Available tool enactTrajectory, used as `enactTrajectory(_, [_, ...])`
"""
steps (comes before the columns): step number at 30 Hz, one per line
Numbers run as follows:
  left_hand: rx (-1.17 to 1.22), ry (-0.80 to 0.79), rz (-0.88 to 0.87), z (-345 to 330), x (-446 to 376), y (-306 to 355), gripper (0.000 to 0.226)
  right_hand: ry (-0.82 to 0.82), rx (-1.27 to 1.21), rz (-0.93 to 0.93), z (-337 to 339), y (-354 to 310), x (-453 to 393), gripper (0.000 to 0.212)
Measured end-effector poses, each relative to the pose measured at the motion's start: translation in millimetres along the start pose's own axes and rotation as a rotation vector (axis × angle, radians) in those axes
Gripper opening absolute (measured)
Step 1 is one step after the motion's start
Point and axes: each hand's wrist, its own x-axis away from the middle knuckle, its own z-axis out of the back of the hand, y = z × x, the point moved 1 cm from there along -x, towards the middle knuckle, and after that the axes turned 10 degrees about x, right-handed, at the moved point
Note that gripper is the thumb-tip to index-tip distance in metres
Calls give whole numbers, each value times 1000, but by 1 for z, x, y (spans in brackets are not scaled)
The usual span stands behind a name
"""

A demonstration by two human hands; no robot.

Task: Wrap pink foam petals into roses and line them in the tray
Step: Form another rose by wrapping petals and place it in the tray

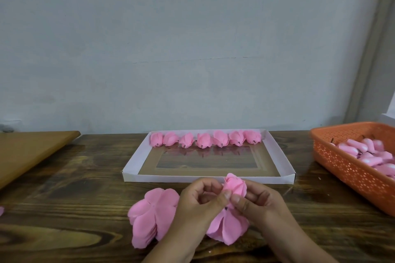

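At far left I see a board on the table. Low centre, a petal stack lies flat. My left hand and right hand both pinch the rose, petals hanging beneath. Above it, the tray holds seven roses along its far edge. At right, a basket holds pink buds.

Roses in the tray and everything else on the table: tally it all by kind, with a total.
Finished roses in the tray: 7
Rose being wrapped in the hands: 1
Petal stacks: 1
Trays: 1
Orange baskets: 1
Total: 11
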Motion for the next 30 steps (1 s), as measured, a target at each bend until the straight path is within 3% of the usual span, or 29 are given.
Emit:
enactTrajectory(11, [33, -125, 189, 3, 1, -1, 24, -144, -9, -171, 17, -2, -2, 46])
enactTrajectory(15, [37, -113, 198, 2, 1, -2, 20, -105, -19, -149, 18, 1, -2, 44])
enactTrajectory(24, [153, -46, 252, 1, 1, 3, 38, -56, -22, -113, 17, 2, -1, 32])
enactTrajectory(27, [223, -75, 278, 3, 0, 4, 44, 10, -37, -92, 18, 4, -2, 28])
enactTrajectory(30, [276, -56, 290, 4, 0, 3, 35, 104, -85, -73, 19, 5, -4, 34])
